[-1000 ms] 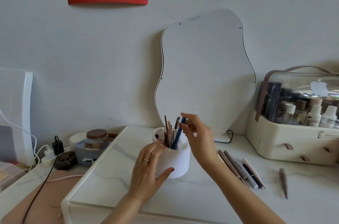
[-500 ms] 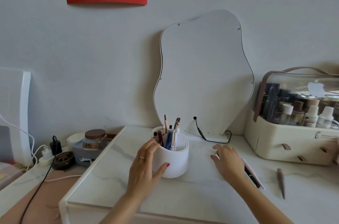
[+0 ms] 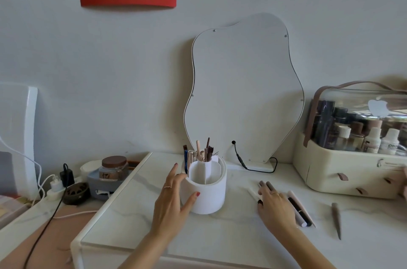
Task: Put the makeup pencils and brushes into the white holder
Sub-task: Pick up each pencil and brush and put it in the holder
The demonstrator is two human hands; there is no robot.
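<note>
The white holder [image 3: 209,196] stands on the marble tabletop [image 3: 220,233] in front of the mirror. Several pencils and brushes [image 3: 201,152] stick up from its back left compartments; the front compartments look empty. My left hand [image 3: 171,207] grips the holder's left side, thumb on the front wall. To the right, my right hand [image 3: 275,204] rests palm down on a row of loose pencils [image 3: 299,209] lying on the table, fingertips on their far ends. A brown pointed stick [image 3: 336,218] lies alone further right.
A wavy mirror [image 3: 242,92] leans on the wall with a black cable [image 3: 242,165] at its foot. A cream cosmetics box [image 3: 348,169] full of bottles stands at the right. A jar [image 3: 114,167], chargers and cords sit on the lower surface to the left.
My right hand left the holder's top and came down onto the loose pencils at the right. The holder has turned under my left hand, so the filled compartments are now at the back left.
</note>
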